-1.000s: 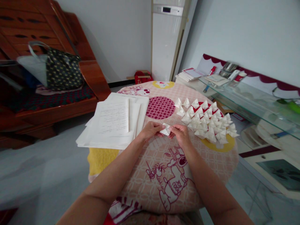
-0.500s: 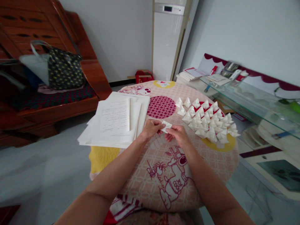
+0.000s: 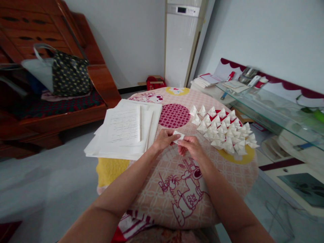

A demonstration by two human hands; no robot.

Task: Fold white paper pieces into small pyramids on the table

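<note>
Between my two hands, above the middle of the round table, is a small folded piece of white paper point(image 3: 179, 134). My left hand point(image 3: 165, 138) pinches its left side, thumb on top. My right hand point(image 3: 189, 145) grips its lower right edge between thumb and fingers. To the right stand several folded white paper shapes with pointed tips point(image 3: 224, 130), grouped in rows. On the left lies a stack of white paper sheets point(image 3: 121, 150), with a written sheet point(image 3: 124, 125) on top.
A patterned pink cloth point(image 3: 162, 192) covers the round table. At the right is a glass-topped table point(image 3: 278, 114) bearing papers and small items. A wooden bench point(image 3: 101, 81) with a dotted bag point(image 3: 71, 74) stands at the left. A tall white cabinet-like unit point(image 3: 179, 47) is behind.
The folded paper has tilted slightly between my hands, and less of its face shows. My right fingers have shifted a little along its lower edge. Everything else is unchanged.
</note>
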